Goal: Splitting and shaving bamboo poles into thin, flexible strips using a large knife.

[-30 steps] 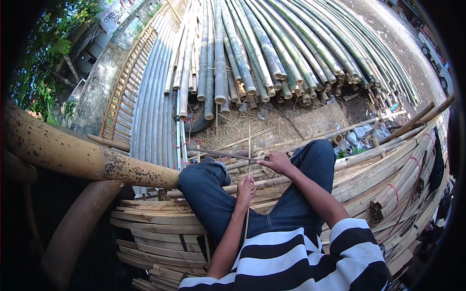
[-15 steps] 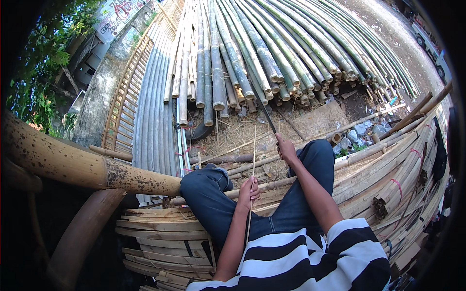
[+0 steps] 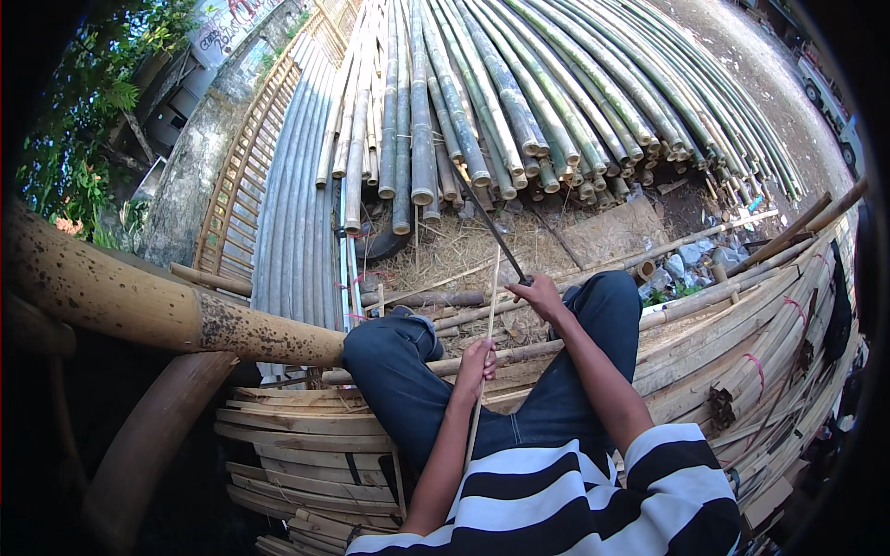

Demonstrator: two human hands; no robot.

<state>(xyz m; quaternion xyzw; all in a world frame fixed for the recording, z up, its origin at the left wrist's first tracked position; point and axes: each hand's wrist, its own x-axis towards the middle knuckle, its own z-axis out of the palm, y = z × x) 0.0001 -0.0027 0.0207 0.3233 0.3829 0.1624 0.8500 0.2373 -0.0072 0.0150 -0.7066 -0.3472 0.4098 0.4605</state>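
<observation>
Outdoor bamboo yard, pole stacks ahead: left hand fingers closed on thin bamboo strip upright between knees, right hand gripping raised long blade, likely mid-splitting, needs aligned downstroke.

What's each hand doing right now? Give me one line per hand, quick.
Left hand: closed around a thin bamboo strip, held upright.
Right hand: closed on the handle of a long dark blade, raised away from the body.

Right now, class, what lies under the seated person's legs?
A stack of flat split bamboo slats lies under the jeans-clad legs, with long bamboo poles alongside. Whatever supports the stack is covered from view.
</observation>
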